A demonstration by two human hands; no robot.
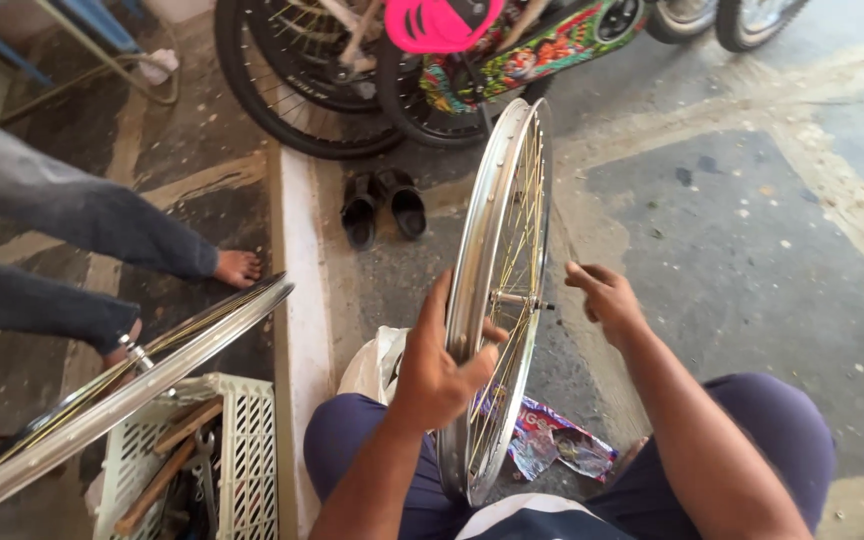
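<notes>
Upright between the person's knees, the bare bicycle wheel (497, 290) looks light, stiff and smooth, its thin spokes probably bendable, so the rim is the safest hold: the left hand (437, 365) clasps it, while the right hand (604, 295) hovers loosely open, empty, near the axle.

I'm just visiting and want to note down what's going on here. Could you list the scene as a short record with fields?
Setting: concrete workshop floor
Left hand: grips the rim of an upright silver spoked bicycle wheel
Right hand: open, beside the wheel's axle, not touching
Nearby left: second silver wheel rim over a white plastic crate of tools
Behind: black sandals, parked bicycles
Other person: bare feet at left
</notes>
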